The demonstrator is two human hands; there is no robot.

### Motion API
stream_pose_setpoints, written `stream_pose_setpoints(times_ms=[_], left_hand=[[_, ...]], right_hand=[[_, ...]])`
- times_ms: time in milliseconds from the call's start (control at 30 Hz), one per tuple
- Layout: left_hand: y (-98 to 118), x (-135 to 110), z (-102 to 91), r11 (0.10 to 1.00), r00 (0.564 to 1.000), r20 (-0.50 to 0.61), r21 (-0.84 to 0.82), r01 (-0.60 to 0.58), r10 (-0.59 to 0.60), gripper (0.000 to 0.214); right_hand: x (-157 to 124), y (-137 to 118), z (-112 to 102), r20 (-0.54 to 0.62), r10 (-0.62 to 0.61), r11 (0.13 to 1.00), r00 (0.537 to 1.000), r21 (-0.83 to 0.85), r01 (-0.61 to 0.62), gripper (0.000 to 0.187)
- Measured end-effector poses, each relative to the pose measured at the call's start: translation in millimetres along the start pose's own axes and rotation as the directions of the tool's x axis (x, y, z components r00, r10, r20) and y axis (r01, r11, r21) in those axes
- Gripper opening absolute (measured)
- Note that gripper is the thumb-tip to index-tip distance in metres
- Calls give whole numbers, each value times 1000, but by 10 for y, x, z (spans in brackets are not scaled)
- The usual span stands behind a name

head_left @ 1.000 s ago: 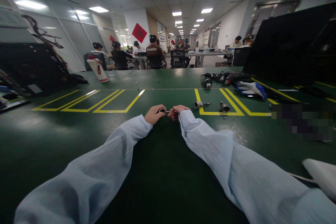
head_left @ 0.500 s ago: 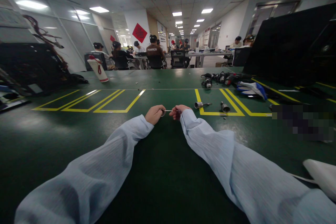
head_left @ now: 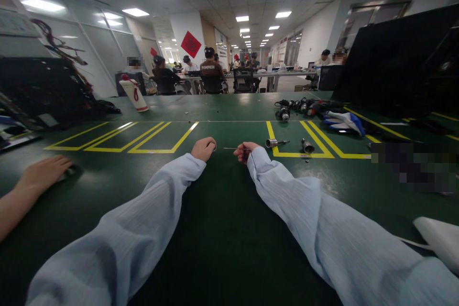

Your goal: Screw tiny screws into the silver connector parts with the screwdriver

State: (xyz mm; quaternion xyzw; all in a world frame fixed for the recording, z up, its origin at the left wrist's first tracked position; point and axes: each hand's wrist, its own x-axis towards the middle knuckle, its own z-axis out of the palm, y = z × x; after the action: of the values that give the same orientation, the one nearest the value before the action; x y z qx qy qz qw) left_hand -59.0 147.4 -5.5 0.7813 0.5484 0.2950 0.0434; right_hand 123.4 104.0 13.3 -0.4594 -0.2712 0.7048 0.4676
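Note:
My left hand (head_left: pixel 202 149) is closed around a small round metal part (head_left: pixel 214 145), of which only the rim shows past the fingers. Opposite it, my right hand (head_left: pixel 245 151) pinches a thin metal rod (head_left: pixel 229 148) that points left toward the part. A gap separates the rod's tip from the left hand. Just right of my right hand lies a metal cylinder with a shaft (head_left: pixel 271 143). A second metal cylinder (head_left: pixel 307 146) is farther right, within the yellow tape lines, and a tiny dark piece (head_left: pixel 307 161) lies in front of it.
Another person's hand (head_left: pixel 45 172) rests on a mouse (head_left: pixel 67 172) at the left. Dark tools (head_left: pixel 299 106) and a blue-and-white glove (head_left: pixel 344 123) lie at the back right. A white bottle (head_left: pixel 134 94) leans back left. Dark monitors (head_left: pixel 398 57) flank the green table (head_left: pixel 229 229).
My left hand has moved slightly left with the round part, away from the rod, so a gap now shows. Another person's hand has appeared at the left on a mouse.

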Motion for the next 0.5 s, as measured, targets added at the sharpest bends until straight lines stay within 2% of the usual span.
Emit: stream_pose_setpoints(times_ms=[133, 333, 400, 500], left_hand=[[-256, 97, -112, 979, 982, -110, 118, 167, -154, 24], [-570, 156, -273, 884, 904, -238, 229, 407, -355, 23], [-624, 166, -277, 864, 895, -241, 257, 432, -376, 23], [-663, 176, -250, 853, 922, -195, 354, 383, -333, 25]], right_hand=[[5, -6, -1, 2, 14, 1000, 1000, -13, -14, 33], [30, 17, -7, 8, 11, 1000, 1000, -20, -11, 34], [26, 24, -13, 15, 2, 1000, 1000, -18, -2, 33], [13, 35, -27, 33, -25, 1000, 999, -13, 25, 33]])
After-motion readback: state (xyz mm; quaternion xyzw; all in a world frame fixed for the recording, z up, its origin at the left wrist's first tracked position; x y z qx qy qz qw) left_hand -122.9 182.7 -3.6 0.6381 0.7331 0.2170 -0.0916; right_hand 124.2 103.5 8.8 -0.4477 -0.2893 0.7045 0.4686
